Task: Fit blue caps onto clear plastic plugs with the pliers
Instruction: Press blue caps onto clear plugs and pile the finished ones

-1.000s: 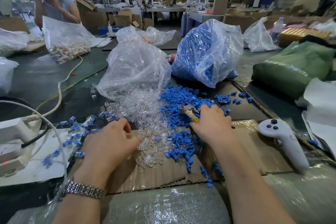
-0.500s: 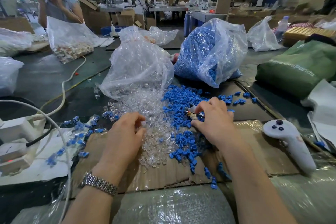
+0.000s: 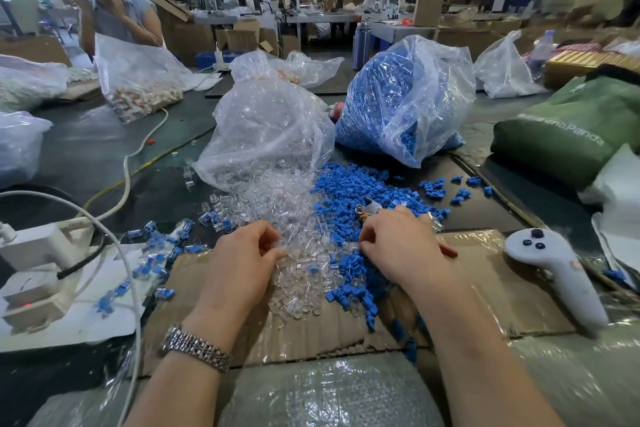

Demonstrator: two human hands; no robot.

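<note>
Both hands had slid nearer — the left hand curled, pinching at the clear plastic plugs; right hand gripping the pliers among the blue caps. Loose heaps on the surface could scatter or mix — fumbling likely.

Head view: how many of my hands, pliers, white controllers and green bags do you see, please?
Hands: 2, left hand and right hand
Pliers: 1
Controller: 1
Green bag: 1
Total: 5
</note>
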